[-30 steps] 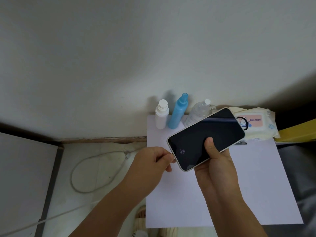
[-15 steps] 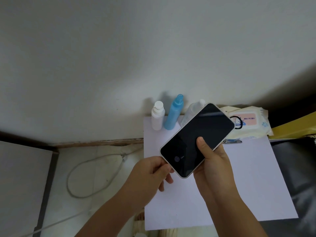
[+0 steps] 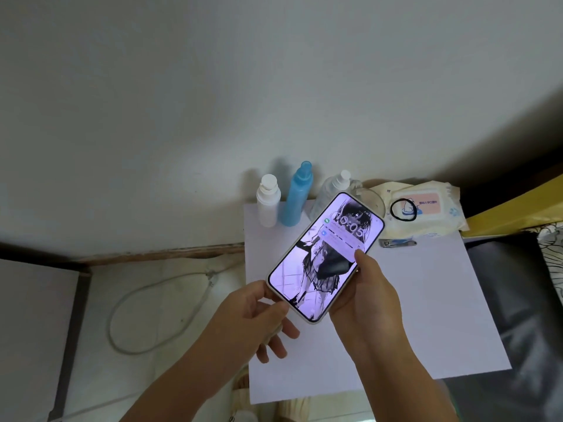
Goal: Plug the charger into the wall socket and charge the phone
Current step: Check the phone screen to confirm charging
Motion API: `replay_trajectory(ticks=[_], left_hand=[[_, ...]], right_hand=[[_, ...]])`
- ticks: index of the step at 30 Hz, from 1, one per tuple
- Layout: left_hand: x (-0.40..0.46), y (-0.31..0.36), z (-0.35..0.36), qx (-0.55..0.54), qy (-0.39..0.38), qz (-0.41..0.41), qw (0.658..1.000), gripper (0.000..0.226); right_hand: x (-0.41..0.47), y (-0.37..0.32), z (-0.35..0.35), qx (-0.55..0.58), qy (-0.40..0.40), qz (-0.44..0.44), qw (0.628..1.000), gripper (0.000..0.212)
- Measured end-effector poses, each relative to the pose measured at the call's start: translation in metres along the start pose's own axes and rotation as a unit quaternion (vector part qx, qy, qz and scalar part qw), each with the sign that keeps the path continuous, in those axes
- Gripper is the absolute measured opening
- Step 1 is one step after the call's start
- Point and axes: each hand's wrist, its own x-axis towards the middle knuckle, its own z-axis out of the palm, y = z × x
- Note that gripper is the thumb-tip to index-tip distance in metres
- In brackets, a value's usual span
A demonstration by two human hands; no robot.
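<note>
Right hand (image 3: 362, 303) grips the lit phone (image 3: 324, 258), left hand (image 3: 259, 315) pinches at its bottom edge, plug hidden — probably seating the connector, which needs a straight push.

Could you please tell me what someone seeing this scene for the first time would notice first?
The eye lands first on the lit phone in the middle, its lock screen glowing, held in the right hand while the left hand pinches at its lower corner. Behind it, three bottles stand against the wall, the blue bottle brightest. Left, on the floor, a white cable lies looped.
</note>
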Motion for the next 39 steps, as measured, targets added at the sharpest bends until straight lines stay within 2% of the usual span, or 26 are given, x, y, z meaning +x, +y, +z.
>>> replay_trajectory(ticks=[24,30,36,39], left_hand=[[0.008,-0.014,-0.003,0.015,-0.002,0.024,1.0,0.018],[0.012,-0.012,-0.001,0.0,0.012,0.045,0.999,0.053],[0.018,-0.018,-0.001,0.005,-0.004,0.058,0.998,0.07],[0.02,-0.025,0.001,0.004,-0.003,0.053,0.999,0.076]], right_hand=[[0.001,0.002,0.003,-0.001,0.035,0.026,0.999,0.028],[0.005,0.007,-0.004,0.01,0.015,0.054,0.998,0.03],[0.011,0.016,-0.02,0.059,-0.016,0.09,0.994,0.038],[0.013,0.022,-0.027,0.104,-0.033,0.112,0.988,0.052]])
